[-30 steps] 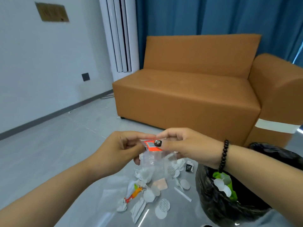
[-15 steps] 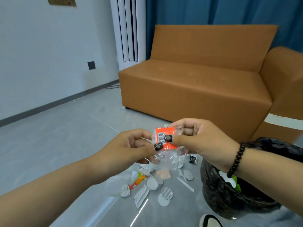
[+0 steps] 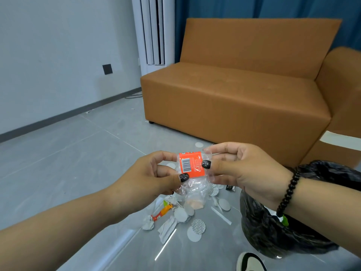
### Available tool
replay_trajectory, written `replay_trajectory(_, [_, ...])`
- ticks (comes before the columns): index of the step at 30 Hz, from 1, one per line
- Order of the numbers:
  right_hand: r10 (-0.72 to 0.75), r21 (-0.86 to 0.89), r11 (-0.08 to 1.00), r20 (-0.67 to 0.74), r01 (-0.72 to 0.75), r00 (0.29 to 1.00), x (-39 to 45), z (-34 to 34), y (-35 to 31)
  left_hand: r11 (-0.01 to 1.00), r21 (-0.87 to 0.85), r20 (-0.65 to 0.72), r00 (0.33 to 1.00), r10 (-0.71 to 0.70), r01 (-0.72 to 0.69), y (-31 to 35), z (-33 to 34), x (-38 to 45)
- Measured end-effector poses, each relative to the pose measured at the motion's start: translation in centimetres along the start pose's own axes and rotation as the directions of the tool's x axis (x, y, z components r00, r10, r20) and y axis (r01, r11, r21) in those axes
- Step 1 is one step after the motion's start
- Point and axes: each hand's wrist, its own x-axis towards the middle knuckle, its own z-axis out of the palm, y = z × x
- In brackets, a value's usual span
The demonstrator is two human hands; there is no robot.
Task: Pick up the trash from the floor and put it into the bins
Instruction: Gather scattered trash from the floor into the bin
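Observation:
A clear plastic wrapper with an orange barcode label [image 3: 192, 165] hangs in the air between both hands. My left hand [image 3: 150, 173] pinches its lower left edge with the thumb. My right hand [image 3: 240, 169] pinches its right side, thumb on the label. Below them on the grey floor lies a scatter of trash: white paper discs [image 3: 195, 229], crumpled white paper [image 3: 147, 223], an orange and green wrapper [image 3: 163, 211] and a white strip [image 3: 220, 215]. A bin lined with a black bag [image 3: 273, 231] stands at the lower right, partly hidden by my right forearm.
An orange sofa [image 3: 234, 98] stands behind the trash, close to the bin. A white standing air conditioner [image 3: 153, 32] is in the corner by blue curtains. A shoe [image 3: 250, 262] shows at the bottom edge. Grey tiled floor [image 3: 58, 153] stretches to the left.
Both hands have turned the wrapper so the orange label faces up flat, and pulled it slightly wider. The view has shifted a little; the trash on the floor has not moved.

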Motion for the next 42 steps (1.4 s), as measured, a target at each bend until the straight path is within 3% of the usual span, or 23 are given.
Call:
replay_trajectory(7, [-0.059, -0.107, 0.992, 0.071, 0.066, 0.996, 0.4, -0.4, 0.5, 0.993, -0.092, 0.060, 0.996, -0.066, 0.071, -0.1, 0.7, 0.3])
replay_trajectory(12, [-0.267, -0.196, 0.937, 0.136, 0.290, 0.954, 0.7, -0.9, 0.5, 0.951, -0.284, 0.097, 0.990, -0.102, 0.125, 0.3, 0.8, 0.5])
replay_trajectory(15, [-0.442, -0.297, 0.821, 0.210, 0.488, 0.872, 0.9, -1.5, 0.6, 0.909, -0.377, 0.122, 0.982, -0.142, 0.178, 0.3, 1.0, 0.7])
replay_trajectory(18, [-0.585, -0.446, 0.598, 0.325, 0.666, 0.743, 0.8, -1.8, 0.6, 0.859, -0.461, 0.166, 0.972, -0.165, 0.224, 0.3, 0.9, 0.7])
replay_trajectory(21, [-0.642, -0.551, 0.385, 0.417, 0.740, 0.644, 0.8, -1.9, 0.7, 0.817, -0.525, 0.187, 0.969, -0.163, 0.239, 0.4, 0.8, 0.7])
replay_trajectory(23, [-0.648, -0.562, 0.334, 0.445, 0.756, 0.618, 0.8, -1.9, 1.0, 0.865, -0.463, 0.127, 0.980, -0.151, 0.194, 0.0, 1.0, 0.7])
replay_trajectory(25, [-0.616, -0.546, 0.407, 0.427, 0.732, 0.662, 0.9, -1.9, 1.5, 0.908, -0.390, 0.070, 0.989, -0.133, 0.150, -0.3, 1.3, 0.7])
replay_trajectory(27, [-0.525, -0.458, 0.633, 0.339, 0.625, 0.781, 0.9, -1.7, 2.0, 0.925, -0.361, 0.029, 0.992, -0.120, 0.123, -0.4, 1.5, 0.7])
replay_trajectory(29, [-0.395, -0.232, 0.863, 0.243, 0.448, 0.886, 0.8, -1.8, 2.1, 0.937, -0.336, -0.008, 0.994, -0.109, 0.099, -0.2, 1.5, 0.7])
replay_trajectory(31, [-0.248, -0.031, 0.966, 0.168, 0.256, 0.954, 0.9, -1.9, 2.1, 0.946, -0.315, -0.041, 0.994, -0.097, 0.079, -0.2, 1.4, 0.8])
replay_trajectory(35, [-0.087, 0.115, 0.991, 0.120, 0.073, 0.989, 0.9, -1.4, 2.2, 0.956, -0.289, -0.081, 0.994, -0.074, 0.047, -0.3, 1.6, 0.8])
replay_trajectory(42, [-0.057, -0.126, 0.990, 0.053, 0.064, 0.997, 1.1, -1.4, 2.5, 0.973, -0.209, -0.053, 0.992, -0.115, 0.102, -0.8, 2.2, 1.1])
